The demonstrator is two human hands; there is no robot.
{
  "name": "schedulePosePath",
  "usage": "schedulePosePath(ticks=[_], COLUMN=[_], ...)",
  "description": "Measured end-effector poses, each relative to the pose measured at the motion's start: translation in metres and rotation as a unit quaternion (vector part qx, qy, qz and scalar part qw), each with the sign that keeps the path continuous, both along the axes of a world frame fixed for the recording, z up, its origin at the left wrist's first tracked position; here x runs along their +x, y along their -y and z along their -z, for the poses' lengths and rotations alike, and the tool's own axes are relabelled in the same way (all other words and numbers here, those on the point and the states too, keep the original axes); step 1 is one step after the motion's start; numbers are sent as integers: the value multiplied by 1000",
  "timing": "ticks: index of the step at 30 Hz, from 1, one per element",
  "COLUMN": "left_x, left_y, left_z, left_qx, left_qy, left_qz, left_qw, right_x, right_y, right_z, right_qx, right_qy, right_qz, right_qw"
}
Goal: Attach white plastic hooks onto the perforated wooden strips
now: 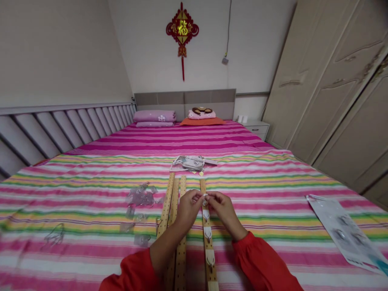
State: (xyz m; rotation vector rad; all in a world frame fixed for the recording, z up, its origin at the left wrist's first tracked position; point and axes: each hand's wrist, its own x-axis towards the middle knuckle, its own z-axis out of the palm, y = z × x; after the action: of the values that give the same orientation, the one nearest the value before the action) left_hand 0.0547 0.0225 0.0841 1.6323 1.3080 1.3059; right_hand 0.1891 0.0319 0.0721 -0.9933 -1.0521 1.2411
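Observation:
Over a perforated wooden strip (203, 184), my left hand (189, 206) and my right hand (223, 207) meet, fingertips pinched on a small white hook (205, 197). Whether this hook touches the strip is hidden by my fingers. Nearer to me along the same strip sit a white hook (206, 216), a second hook (207, 233) and a third hook (210, 258), each on a pale backing. To the left lie several more wooden strips (168, 194) side by side, partly under my left forearm.
Small clear plastic packets (141, 198) are scattered left of the strips, with thin wire pieces (56, 234) farther left. A clear bag (190, 163) lies beyond the strips. A blister package (348, 234) rests at right on the striped bedspread (266, 190).

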Motion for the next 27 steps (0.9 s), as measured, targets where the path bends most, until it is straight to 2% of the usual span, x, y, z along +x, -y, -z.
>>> schedulePosePath(ticks=[5,8,12,17,22,27], left_x=[4,7,10,11,11,10], left_y=[-25,-38,-56,-77,-88,-98], left_z=[4,5,11,27,44,56], left_qx=[-111,-153,-186,-204,-214,-205], left_qy=[170,212,197,169,128,71], left_qz=[-8,-4,-15,-30,-53,-78], left_qw=[979,965,962,964,967,973], right_x=[6,9,8,3,-3,-7], right_y=[-15,-28,-46,-63,-72,-79], right_z=[0,3,9,22,41,50], right_qx=[-26,-35,-50,-71,-85,-94], right_qy=[-33,-32,-29,-26,-25,-24], right_qz=[-7,-1,0,14,30,38], right_qw=[999,999,998,997,996,995])
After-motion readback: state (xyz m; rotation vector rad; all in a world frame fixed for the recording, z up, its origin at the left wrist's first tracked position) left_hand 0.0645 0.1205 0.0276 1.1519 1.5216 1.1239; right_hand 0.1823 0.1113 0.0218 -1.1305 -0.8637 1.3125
